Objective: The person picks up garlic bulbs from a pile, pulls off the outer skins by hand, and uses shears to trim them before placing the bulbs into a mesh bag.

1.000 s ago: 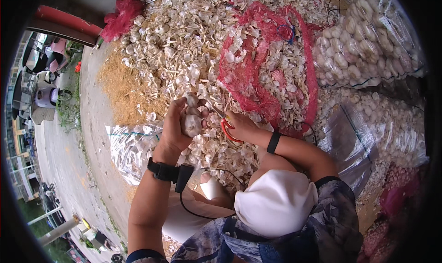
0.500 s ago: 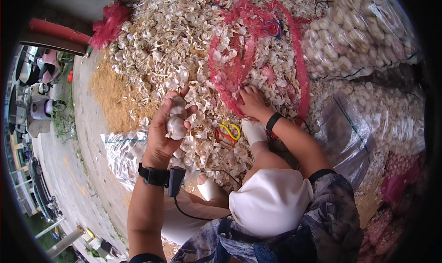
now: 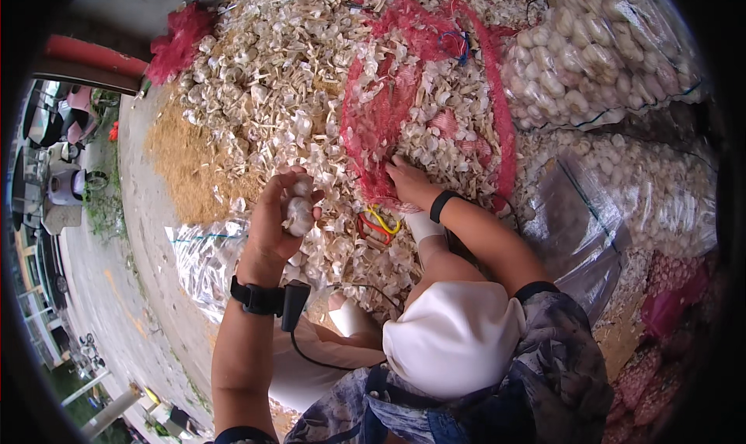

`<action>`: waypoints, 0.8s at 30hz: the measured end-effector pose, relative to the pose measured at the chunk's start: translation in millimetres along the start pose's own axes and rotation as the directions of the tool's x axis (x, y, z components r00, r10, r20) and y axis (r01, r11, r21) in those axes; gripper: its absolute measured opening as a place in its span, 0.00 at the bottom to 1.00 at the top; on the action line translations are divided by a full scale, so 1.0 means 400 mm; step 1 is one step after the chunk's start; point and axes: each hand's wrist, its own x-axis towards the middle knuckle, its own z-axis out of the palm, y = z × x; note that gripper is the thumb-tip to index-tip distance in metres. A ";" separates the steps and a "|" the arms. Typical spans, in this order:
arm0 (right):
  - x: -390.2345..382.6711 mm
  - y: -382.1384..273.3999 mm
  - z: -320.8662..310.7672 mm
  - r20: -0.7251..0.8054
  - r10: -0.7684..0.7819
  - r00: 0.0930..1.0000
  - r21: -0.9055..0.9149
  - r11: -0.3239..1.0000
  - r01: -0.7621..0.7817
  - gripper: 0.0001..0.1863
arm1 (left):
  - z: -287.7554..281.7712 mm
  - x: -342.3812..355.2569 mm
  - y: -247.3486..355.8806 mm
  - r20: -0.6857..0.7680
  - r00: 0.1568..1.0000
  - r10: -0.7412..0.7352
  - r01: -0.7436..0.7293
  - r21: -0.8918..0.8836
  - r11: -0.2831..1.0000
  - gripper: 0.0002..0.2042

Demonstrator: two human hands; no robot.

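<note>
My left hand (image 3: 273, 220) is raised over the peelings, its fingers curled round two garlic bulbs (image 3: 298, 215), one above the other. My right hand (image 3: 410, 184) is down at the near edge of a red mesh bag (image 3: 386, 106), with its fingers closed on the netting; the fingertips are partly hidden. Loose garlic skins and bits of stalk lie in and around the netting. Below and between my hands, scissors (image 3: 378, 228) with yellow and red handles rest on the heap of garlic peelings (image 3: 334, 265).
Clear plastic sacks of garlic (image 3: 602, 63) are stacked on the right. A clear plastic bag (image 3: 206, 265) lies at the left, below a patch of brown chaff (image 3: 183, 160). Bunched red netting (image 3: 180, 43) sits at the far left. Parked scooters (image 3: 68, 183) stand beyond the pavement.
My right hand and the netting under it have shifted a little left and nearer. The fingers of my left hand have drawn in closer round the bulbs.
</note>
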 end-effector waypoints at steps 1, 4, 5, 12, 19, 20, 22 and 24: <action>0.000 -0.010 -0.006 0.001 -0.002 1.000 0.001 1.000 0.002 0.25 | -0.004 0.000 -0.001 -0.026 1.000 -0.005 0.005 0.020 1.000 0.14; -0.011 -0.014 -0.021 0.056 0.029 0.998 -0.102 0.995 -0.023 0.29 | -0.001 0.009 -0.004 0.023 0.999 -0.046 0.045 0.051 0.998 0.14; -0.018 -0.017 -0.022 0.040 0.037 0.999 -0.067 0.997 -0.034 0.29 | 0.000 0.009 -0.004 0.022 0.999 -0.045 0.044 0.048 0.998 0.14; -0.002 -0.024 -0.016 -0.022 -0.009 1.000 0.007 1.000 0.009 0.27 | 0.012 0.002 -0.004 0.049 0.995 -0.092 0.090 0.040 0.995 0.12; -0.012 0.028 0.046 -0.123 -0.135 0.983 -0.068 0.990 0.127 0.28 | -0.069 -0.126 0.254 0.097 0.952 0.290 -0.269 -0.188 0.945 0.11; -0.015 0.009 0.027 -0.111 -0.106 0.988 -0.056 0.993 0.100 0.28 | -0.104 -0.167 0.298 0.192 0.905 0.380 -0.324 -0.269 0.907 0.11; -0.047 -0.044 -0.027 -0.137 0.027 0.990 -0.075 0.996 -0.037 0.36 | -0.165 -0.251 0.348 0.153 0.860 0.487 -0.454 -0.208 0.866 0.11; -0.075 -0.062 -0.079 -0.222 0.081 0.972 -0.112 0.988 -0.108 0.34 | -0.244 -0.325 0.347 0.130 0.818 0.561 -0.545 -0.137 0.827 0.11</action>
